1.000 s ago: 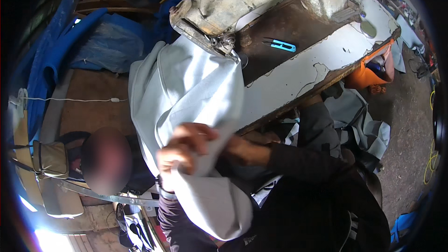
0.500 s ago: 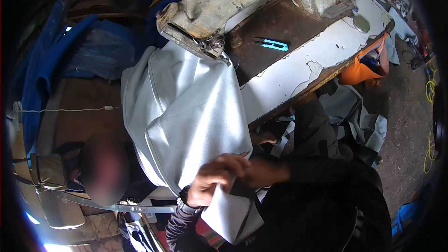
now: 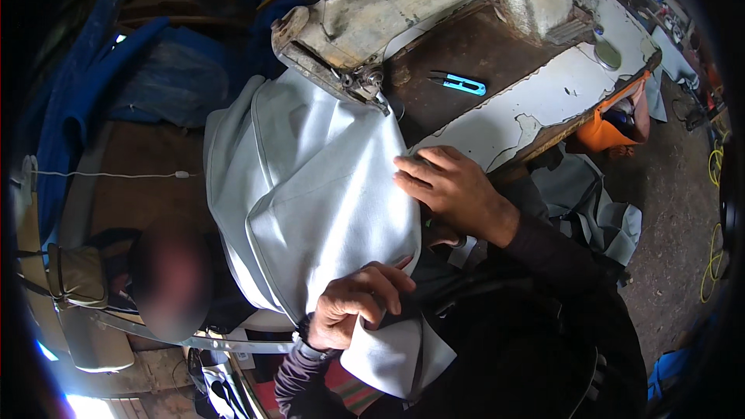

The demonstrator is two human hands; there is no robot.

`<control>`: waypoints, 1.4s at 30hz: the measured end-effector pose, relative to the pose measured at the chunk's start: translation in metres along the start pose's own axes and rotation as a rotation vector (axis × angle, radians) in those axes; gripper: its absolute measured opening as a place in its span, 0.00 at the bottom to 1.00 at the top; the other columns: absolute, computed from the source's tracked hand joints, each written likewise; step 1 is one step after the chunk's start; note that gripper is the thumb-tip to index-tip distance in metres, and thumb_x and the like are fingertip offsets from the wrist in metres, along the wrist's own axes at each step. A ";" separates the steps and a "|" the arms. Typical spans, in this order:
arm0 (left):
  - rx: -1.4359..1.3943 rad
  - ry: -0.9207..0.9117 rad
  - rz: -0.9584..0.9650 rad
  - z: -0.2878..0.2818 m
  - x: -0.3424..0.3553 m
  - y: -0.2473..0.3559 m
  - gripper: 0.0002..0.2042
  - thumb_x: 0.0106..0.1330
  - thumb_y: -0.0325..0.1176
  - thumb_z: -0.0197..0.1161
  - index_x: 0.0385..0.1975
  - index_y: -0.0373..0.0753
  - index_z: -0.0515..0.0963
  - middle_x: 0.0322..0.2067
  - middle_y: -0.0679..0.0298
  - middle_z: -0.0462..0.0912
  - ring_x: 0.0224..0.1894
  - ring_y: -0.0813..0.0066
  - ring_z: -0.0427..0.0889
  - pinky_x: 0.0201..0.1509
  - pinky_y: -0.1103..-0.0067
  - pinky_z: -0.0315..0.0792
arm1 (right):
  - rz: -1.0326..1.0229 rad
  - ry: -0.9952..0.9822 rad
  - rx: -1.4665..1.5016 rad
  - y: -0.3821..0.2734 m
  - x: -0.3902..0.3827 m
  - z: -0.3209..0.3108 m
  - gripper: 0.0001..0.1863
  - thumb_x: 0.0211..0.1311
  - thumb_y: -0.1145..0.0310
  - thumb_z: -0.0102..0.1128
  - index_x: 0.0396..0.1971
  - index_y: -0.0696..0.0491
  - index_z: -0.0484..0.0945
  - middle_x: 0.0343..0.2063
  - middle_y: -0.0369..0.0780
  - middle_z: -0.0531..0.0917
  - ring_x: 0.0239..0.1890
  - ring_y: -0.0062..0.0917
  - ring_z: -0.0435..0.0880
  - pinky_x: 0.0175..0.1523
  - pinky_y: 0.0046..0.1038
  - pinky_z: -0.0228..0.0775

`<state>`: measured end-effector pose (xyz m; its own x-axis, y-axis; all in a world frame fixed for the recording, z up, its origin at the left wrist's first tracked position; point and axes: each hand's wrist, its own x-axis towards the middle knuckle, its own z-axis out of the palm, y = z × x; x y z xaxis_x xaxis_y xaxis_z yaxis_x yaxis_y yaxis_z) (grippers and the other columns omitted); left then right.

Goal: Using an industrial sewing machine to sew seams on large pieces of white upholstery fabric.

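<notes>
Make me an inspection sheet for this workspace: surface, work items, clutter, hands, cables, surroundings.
Surface: white tabletop, chipped and peeling, beside a dark brown panel.
Work items: pale grey material, draped, reaching the head of a worn sewing machine.
Clutter: blue snips on the panel; orange pouch at the table's edge.
Hands: left hand grips a pale fold; right hand at the material's right edge, fingers extended.
Cables: white cord at left; yellow cord at right.
Surroundings: blue sheeting at left.

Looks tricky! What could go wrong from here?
The left hand, holding the smooth pale-grey sheet, might tug it askew beneath the worn cream metal sewing machine, perhaps deepening its creases. The slim bright-blue thread snips, tips pointing toward the sheet, could snag it if it slid over them.
</notes>
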<state>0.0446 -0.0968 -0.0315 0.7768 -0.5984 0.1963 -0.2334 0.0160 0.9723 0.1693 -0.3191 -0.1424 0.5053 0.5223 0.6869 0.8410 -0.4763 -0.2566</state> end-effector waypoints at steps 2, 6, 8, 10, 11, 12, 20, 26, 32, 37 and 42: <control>0.021 -0.099 -0.212 -0.009 0.012 0.017 0.10 0.63 0.11 0.60 0.32 0.38 0.77 0.49 0.53 0.83 0.61 0.51 0.82 0.67 0.59 0.75 | 0.001 -0.099 0.030 -0.001 -0.004 0.003 0.20 0.62 0.66 0.61 0.53 0.56 0.83 0.59 0.43 0.83 0.57 0.37 0.82 0.63 0.39 0.78; 0.686 -0.008 -0.244 -0.048 0.061 0.011 0.18 0.67 0.14 0.59 0.56 0.32 0.80 0.57 0.47 0.84 0.60 0.52 0.84 0.67 0.66 0.75 | -0.099 -0.202 -0.126 -0.007 -0.008 -0.002 0.21 0.63 0.67 0.60 0.53 0.62 0.82 0.59 0.47 0.83 0.62 0.37 0.80 0.68 0.36 0.76; 0.953 0.070 -0.089 -0.063 0.088 -0.025 0.18 0.69 0.17 0.60 0.58 0.29 0.80 0.57 0.46 0.84 0.60 0.50 0.84 0.66 0.64 0.76 | -0.114 -0.249 -0.222 -0.011 -0.007 -0.007 0.23 0.64 0.68 0.59 0.56 0.63 0.82 0.61 0.48 0.82 0.66 0.37 0.78 0.73 0.36 0.72; 1.123 0.052 -0.034 -0.069 0.094 -0.059 0.19 0.66 0.19 0.63 0.58 0.29 0.80 0.57 0.48 0.84 0.60 0.49 0.83 0.64 0.61 0.77 | -0.135 -0.278 -0.224 -0.011 -0.006 -0.012 0.23 0.64 0.68 0.59 0.56 0.63 0.82 0.61 0.48 0.82 0.66 0.38 0.78 0.72 0.36 0.72; 1.101 0.079 0.012 -0.071 0.091 -0.072 0.19 0.66 0.19 0.63 0.58 0.29 0.80 0.57 0.48 0.84 0.60 0.49 0.83 0.64 0.61 0.77 | -0.141 -0.292 -0.224 -0.010 -0.006 -0.014 0.23 0.65 0.68 0.59 0.56 0.63 0.82 0.61 0.49 0.82 0.66 0.38 0.78 0.72 0.36 0.72; 1.143 0.075 0.044 -0.072 0.087 -0.082 0.19 0.66 0.20 0.63 0.58 0.30 0.80 0.57 0.50 0.84 0.60 0.50 0.83 0.65 0.61 0.77 | -0.147 -0.302 -0.224 -0.010 -0.006 -0.015 0.23 0.65 0.68 0.59 0.56 0.63 0.82 0.61 0.49 0.82 0.66 0.38 0.78 0.72 0.36 0.72; 1.168 0.031 0.097 -0.076 0.074 -0.094 0.20 0.61 0.21 0.66 0.55 0.35 0.84 0.58 0.54 0.83 0.62 0.53 0.81 0.67 0.61 0.76 | -0.101 -0.288 -0.179 -0.010 0.000 -0.021 0.22 0.64 0.66 0.63 0.54 0.66 0.83 0.58 0.54 0.84 0.63 0.39 0.80 0.68 0.37 0.76; 1.124 0.029 0.115 -0.076 0.068 -0.095 0.18 0.61 0.23 0.68 0.53 0.34 0.85 0.56 0.56 0.84 0.61 0.55 0.81 0.67 0.62 0.77 | -0.023 -0.307 -0.102 -0.017 0.005 -0.027 0.19 0.60 0.75 0.64 0.50 0.66 0.83 0.56 0.52 0.85 0.61 0.41 0.82 0.65 0.40 0.79; 1.134 0.024 0.168 -0.082 0.067 -0.103 0.21 0.59 0.20 0.67 0.55 0.37 0.85 0.61 0.57 0.83 0.64 0.55 0.81 0.73 0.61 0.74 | -0.041 -0.295 -0.125 -0.017 0.005 -0.025 0.17 0.59 0.75 0.65 0.48 0.66 0.85 0.55 0.52 0.86 0.61 0.40 0.82 0.64 0.40 0.81; 1.141 0.011 0.157 -0.087 0.067 -0.106 0.22 0.60 0.21 0.67 0.56 0.37 0.84 0.63 0.58 0.83 0.66 0.56 0.80 0.76 0.60 0.72 | -0.043 -0.279 -0.128 -0.012 0.008 -0.020 0.18 0.57 0.75 0.66 0.48 0.66 0.85 0.55 0.51 0.86 0.60 0.40 0.82 0.63 0.40 0.81; 1.144 0.011 0.158 -0.094 0.074 -0.108 0.22 0.60 0.21 0.67 0.57 0.37 0.84 0.63 0.57 0.83 0.66 0.56 0.80 0.76 0.60 0.71 | -0.018 -0.283 -0.088 -0.006 0.013 -0.017 0.20 0.54 0.76 0.67 0.48 0.66 0.84 0.55 0.51 0.86 0.59 0.40 0.83 0.64 0.41 0.79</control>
<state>0.1822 -0.0674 -0.1096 0.6951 -0.6477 0.3119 -0.7180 -0.6481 0.2540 0.1671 -0.3218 -0.1203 0.5348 0.7017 0.4707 0.8365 -0.5185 -0.1775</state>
